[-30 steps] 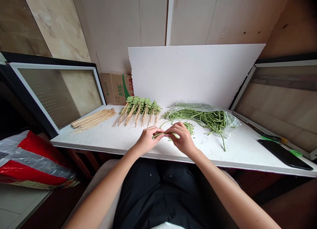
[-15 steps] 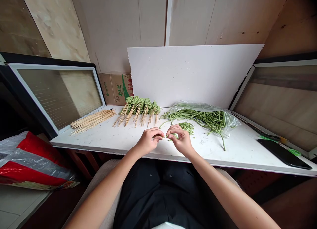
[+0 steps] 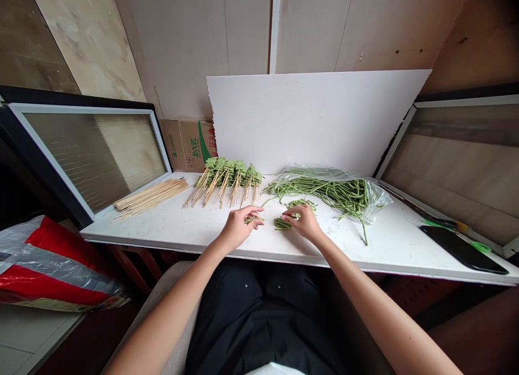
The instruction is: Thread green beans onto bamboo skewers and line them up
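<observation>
My left hand [image 3: 238, 227] is closed around a green bean piece [image 3: 255, 220] above the front of the white table. To its right, my right hand [image 3: 307, 223] has its fingers curled, with short bean pieces [image 3: 296, 216] showing at them. Beside the right fingertips a small bundle of cut bean pieces [image 3: 281, 223] lies on the table. A loose pile of bean ends [image 3: 302, 203] sits just behind that hand. Long green beans [image 3: 336, 194] spill out of a clear plastic bag [image 3: 371, 202] farther right.
Bean skewers [image 3: 231, 175] are stacked at the back left of the white table [image 3: 194, 229], near bare bamboo sticks [image 3: 152, 196]. A cardboard box [image 3: 188, 145] stands behind them. A phone [image 3: 462, 249] and scissors [image 3: 441, 221] lie at the right.
My hands have moved apart, the right one shifting right. The bean bundle between them now shows on the table, and a longer bean piece is visible in my left hand.
</observation>
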### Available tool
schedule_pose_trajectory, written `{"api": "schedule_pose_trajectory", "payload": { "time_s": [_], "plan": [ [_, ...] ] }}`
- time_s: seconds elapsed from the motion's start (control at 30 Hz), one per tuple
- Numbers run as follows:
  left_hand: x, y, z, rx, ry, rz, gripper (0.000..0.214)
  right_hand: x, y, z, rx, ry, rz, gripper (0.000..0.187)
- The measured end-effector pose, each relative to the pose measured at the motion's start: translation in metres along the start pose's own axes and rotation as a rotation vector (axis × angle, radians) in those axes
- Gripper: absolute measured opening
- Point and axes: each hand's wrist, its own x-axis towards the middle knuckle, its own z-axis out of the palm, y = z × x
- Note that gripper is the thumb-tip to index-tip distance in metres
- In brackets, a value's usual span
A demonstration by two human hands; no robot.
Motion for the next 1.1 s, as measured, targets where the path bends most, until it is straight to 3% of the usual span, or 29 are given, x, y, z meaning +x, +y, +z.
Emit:
{"api": "schedule_pose_trajectory", "payload": {
  "time_s": [0.1, 0.17, 0.27, 0.33, 0.43, 0.57, 0.77, 0.83, 1.0, 1.1],
  "plan": [
    [-0.002, 0.0, -0.001, 0.042, -0.03, 0.029, 0.034, -0.002, 0.006, 0.006, -0.037, -0.039, 0.022, 0.046],
    [-0.002, 0.001, -0.002, 0.08, -0.035, 0.052, 0.036, -0.003, -0.003, 0.003, 0.014, -0.033, -0.005, 0.046],
    [-0.002, 0.001, -0.003, 0.151, -0.033, 0.115, 0.045, -0.003, -0.033, -0.008, 0.254, -0.111, -0.027, 0.048],
    [-0.003, 0.002, -0.002, 0.198, -0.043, 0.166, 0.053, -0.005, -0.057, -0.015, 0.443, -0.253, 0.003, 0.051],
    [-0.005, 0.004, 0.001, 0.246, -0.062, 0.218, 0.057, -0.01, -0.083, -0.019, 0.477, -0.337, -0.026, 0.045],
    [-0.004, 0.007, 0.002, 0.281, -0.038, 0.252, 0.049, -0.012, -0.088, -0.018, 0.504, -0.278, -0.012, 0.045],
    [0.0, 0.007, -0.005, 0.354, 0.08, 0.257, 0.016, -0.007, -0.081, -0.023, 0.458, -0.149, 0.036, 0.044],
    [0.0, 0.008, -0.005, 0.363, 0.101, 0.266, 0.015, -0.009, -0.085, -0.024, 0.39, -0.075, -0.033, 0.038],
    [-0.001, 0.017, -0.001, 0.341, 0.084, 0.323, 0.015, -0.016, -0.098, -0.022, 0.218, 0.036, -0.392, 0.019],
    [-0.002, 0.021, 0.001, 0.303, 0.067, 0.33, 0.017, -0.017, -0.099, -0.021, 0.159, 0.111, -0.533, 0.011]
  ]
}}
